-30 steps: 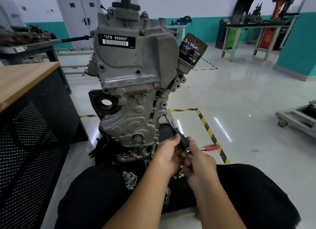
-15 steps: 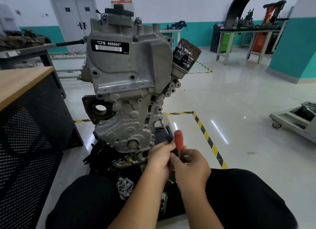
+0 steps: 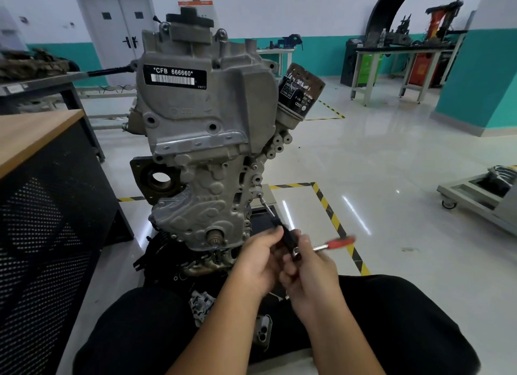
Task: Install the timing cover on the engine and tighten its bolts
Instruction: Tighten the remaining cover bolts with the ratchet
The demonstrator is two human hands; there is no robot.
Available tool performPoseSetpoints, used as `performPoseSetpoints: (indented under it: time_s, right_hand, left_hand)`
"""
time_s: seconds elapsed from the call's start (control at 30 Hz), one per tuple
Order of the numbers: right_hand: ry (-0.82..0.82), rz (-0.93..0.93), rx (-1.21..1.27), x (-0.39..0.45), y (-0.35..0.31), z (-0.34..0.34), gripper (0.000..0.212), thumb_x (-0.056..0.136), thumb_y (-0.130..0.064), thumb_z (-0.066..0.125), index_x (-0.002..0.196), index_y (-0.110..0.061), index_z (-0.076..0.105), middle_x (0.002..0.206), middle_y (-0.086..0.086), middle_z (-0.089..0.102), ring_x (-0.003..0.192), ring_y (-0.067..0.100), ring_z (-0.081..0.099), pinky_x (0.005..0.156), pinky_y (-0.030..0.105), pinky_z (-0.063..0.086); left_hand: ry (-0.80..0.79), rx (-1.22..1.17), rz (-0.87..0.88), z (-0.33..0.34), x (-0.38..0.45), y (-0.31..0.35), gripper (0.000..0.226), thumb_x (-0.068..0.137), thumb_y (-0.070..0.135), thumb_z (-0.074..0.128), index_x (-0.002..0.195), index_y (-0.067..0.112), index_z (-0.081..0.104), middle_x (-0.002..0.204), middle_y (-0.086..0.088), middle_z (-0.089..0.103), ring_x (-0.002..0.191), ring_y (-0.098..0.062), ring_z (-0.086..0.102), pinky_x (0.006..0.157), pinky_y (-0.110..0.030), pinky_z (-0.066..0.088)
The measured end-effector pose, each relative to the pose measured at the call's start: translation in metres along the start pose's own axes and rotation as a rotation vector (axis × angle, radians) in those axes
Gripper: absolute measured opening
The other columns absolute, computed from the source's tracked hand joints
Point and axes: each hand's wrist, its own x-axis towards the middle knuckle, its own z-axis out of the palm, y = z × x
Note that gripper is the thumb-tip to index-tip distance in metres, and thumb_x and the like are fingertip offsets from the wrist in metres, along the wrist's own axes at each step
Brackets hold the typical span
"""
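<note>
**Ratchet on right-edge cover bolt, handle swung out right**

Landmark: engine point(image 3: 195, 139), upright on the floor. Left of it, wood-top bench point(image 3: 36, 134), cut off by frame edge. Timing cover point(image 3: 201, 206) sits on the engine's lower front face. Left hand point(image 3: 258, 258), below-right of the engine, fingers wrapped round the black extension point(image 3: 285, 234); its tip meets a bolt point(image 3: 259, 195) at the cover's right edge, socket too small to make out. Right hand point(image 3: 310, 268) grips the ratchet point(image 3: 330, 244) head; red handle blurred, points right. Half a second ago it stood upright. Phone point(image 3: 263, 332) on lap, partly hidden by the left forearm.
</note>
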Motion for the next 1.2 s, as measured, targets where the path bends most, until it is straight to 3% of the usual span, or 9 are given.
performPoseSetpoints:
  time_s: [0.17,0.23,0.4,0.47,0.53,0.7,0.87,1.0,1.2]
  right_hand:
    - [0.189,-0.238,-0.216,0.019,0.006,0.008,0.018,0.095,-0.021,0.071,0.086,-0.031,0.059,0.079,-0.007,0.069,0.071,0.007,0.066,0.062,0.023,0.053]
    - [0.253,-0.245,-0.376,0.008,0.015,-0.003,0.009,0.099,-0.024,0.067,0.090,-0.027,0.064,0.077,-0.001,0.072,0.064,0.010,0.066,0.059,0.028,0.055]
    - [0.066,0.093,-0.072,0.000,0.007,0.000,0.018,0.105,-0.022,0.059,0.109,-0.008,0.069,0.068,0.008,0.065,0.046,0.014,0.054,0.044,0.028,0.050]
    - [0.143,-0.117,-0.450,0.004,0.010,-0.005,0.005,0.099,-0.016,0.067,0.104,-0.016,0.067,0.079,0.000,0.071,0.065,0.017,0.068,0.058,0.031,0.058]
    - [0.220,-0.208,-0.409,0.012,0.015,-0.005,0.012,0.093,-0.015,0.073,0.097,-0.025,0.066,0.085,-0.007,0.071,0.082,0.013,0.071,0.066,0.023,0.055]
    - [0.128,0.091,0.025,0.000,0.011,0.001,0.020,0.104,-0.025,0.061,0.103,-0.009,0.073,0.062,0.008,0.063,0.042,0.012,0.050,0.040,0.022,0.043]
    - [0.243,-0.231,-0.410,0.003,0.013,-0.006,0.006,0.094,-0.022,0.074,0.097,-0.020,0.069,0.073,0.002,0.073,0.057,0.015,0.069,0.054,0.034,0.060]
    - [0.302,-0.384,-0.263,0.004,0.027,-0.007,0.024,0.085,-0.017,0.081,0.087,-0.032,0.062,0.073,-0.006,0.072,0.062,-0.004,0.069,0.048,0.011,0.050]
    - [0.301,-0.260,-0.240,0.000,0.019,-0.010,0.019,0.090,-0.017,0.078,0.088,-0.001,0.068,0.062,0.012,0.072,0.046,0.019,0.066,0.045,0.029,0.054]
  left_hand:
    - [0.087,0.077,0.053,0.003,0.007,-0.008,0.024,0.097,0.016,0.066,0.077,0.014,0.080,0.089,-0.014,0.076,0.070,-0.023,0.070,0.070,-0.034,0.052]
    - [0.114,0.103,0.016,0.001,0.006,-0.009,0.016,0.092,0.023,0.073,0.082,0.012,0.079,0.083,-0.012,0.074,0.053,-0.020,0.061,0.055,-0.026,0.049]
    - [0.103,0.110,-0.054,-0.002,0.006,-0.005,0.022,0.094,0.023,0.070,0.077,0.012,0.077,0.096,-0.015,0.072,0.035,-0.013,0.048,0.035,-0.018,0.038]
    - [0.138,0.125,-0.009,0.003,0.005,-0.008,0.017,0.093,0.019,0.072,0.082,0.006,0.072,0.091,-0.017,0.075,0.049,-0.021,0.062,0.048,-0.027,0.053]
    - [0.168,0.086,0.028,0.003,0.006,-0.012,0.015,0.089,0.016,0.076,0.089,0.003,0.069,0.087,-0.019,0.074,0.067,-0.026,0.070,0.072,-0.040,0.061]
    - [0.100,0.109,-0.093,-0.006,0.006,-0.006,0.017,0.093,0.029,0.070,0.097,0.013,0.074,0.066,-0.008,0.055,0.034,-0.014,0.042,0.035,-0.017,0.034]
    - [0.125,0.137,0.042,0.000,0.007,-0.012,0.023,0.095,0.024,0.068,0.081,0.009,0.079,0.072,-0.017,0.066,0.044,-0.017,0.049,0.044,-0.019,0.035]
    - [0.152,0.097,0.064,0.008,0.010,-0.011,0.027,0.093,0.021,0.071,0.067,0.015,0.079,0.086,-0.018,0.076,0.051,-0.020,0.062,0.045,-0.020,0.040]
    - [0.066,0.042,-0.041,0.005,0.005,-0.008,0.022,0.099,0.026,0.062,0.091,0.011,0.075,0.090,-0.014,0.074,0.036,-0.014,0.045,0.038,-0.016,0.033]
